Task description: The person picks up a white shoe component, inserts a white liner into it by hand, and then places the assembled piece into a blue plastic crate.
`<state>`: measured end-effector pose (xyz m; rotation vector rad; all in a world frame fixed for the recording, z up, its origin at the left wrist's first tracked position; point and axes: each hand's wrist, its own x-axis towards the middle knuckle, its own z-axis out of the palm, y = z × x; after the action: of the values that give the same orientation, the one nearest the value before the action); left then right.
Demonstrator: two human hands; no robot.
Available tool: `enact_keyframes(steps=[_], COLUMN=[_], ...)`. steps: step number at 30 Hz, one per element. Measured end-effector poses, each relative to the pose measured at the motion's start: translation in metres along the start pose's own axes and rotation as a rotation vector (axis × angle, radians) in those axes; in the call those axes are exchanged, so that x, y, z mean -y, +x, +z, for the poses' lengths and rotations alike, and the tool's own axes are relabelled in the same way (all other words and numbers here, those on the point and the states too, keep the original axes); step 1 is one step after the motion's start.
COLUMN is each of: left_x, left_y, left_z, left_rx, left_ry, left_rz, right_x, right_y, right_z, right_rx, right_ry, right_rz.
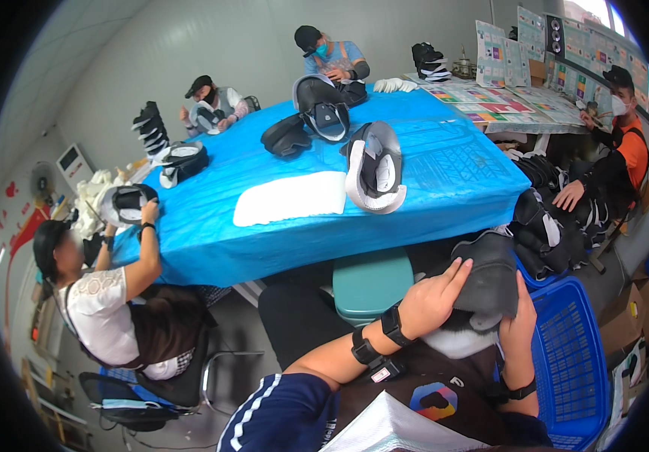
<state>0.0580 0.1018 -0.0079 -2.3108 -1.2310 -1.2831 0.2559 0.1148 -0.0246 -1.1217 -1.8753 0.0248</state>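
Grey padded boot (490,282) is held over the lap, at about five o'clock from the blue-covered counter (445,173). It is clasped from the left by the left hand (433,301), whose grip is curled closed over its top, and from the right by the right hand (520,328), closed along its side. A blue basket (569,354) is seen at three o'clock of it, a teal stool (369,282) at nine o'clock.
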Motion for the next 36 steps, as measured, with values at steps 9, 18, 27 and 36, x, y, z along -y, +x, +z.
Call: enact_keyframes(steps=[9, 18, 27, 36], left_x=[0.014, 0.01, 0.011, 0.042], left_y=[-0.001, -0.018, -0.022, -0.033], left_z=[0.011, 0.047, 0.051, 0.027], left_rx=[-0.063, 0.111, 0.239, 0.247], left_ry=[0.028, -0.054, -0.125, -0.042], left_rz=[0.359, 0.515, 0.596, 0.294], right_x=[-0.034, -0.079, -0.093, -0.091], right_y=[-0.011, -0.024, -0.029, -0.026], right_z=[-0.002, -0.004, -0.01, -0.006], right_rx=[0.359, 0.449, 0.597, 0.558], right_ry=[0.108, 1.407, 1.257, 1.149], right_rz=[0.003, 1.183, 1.011, 0.916])
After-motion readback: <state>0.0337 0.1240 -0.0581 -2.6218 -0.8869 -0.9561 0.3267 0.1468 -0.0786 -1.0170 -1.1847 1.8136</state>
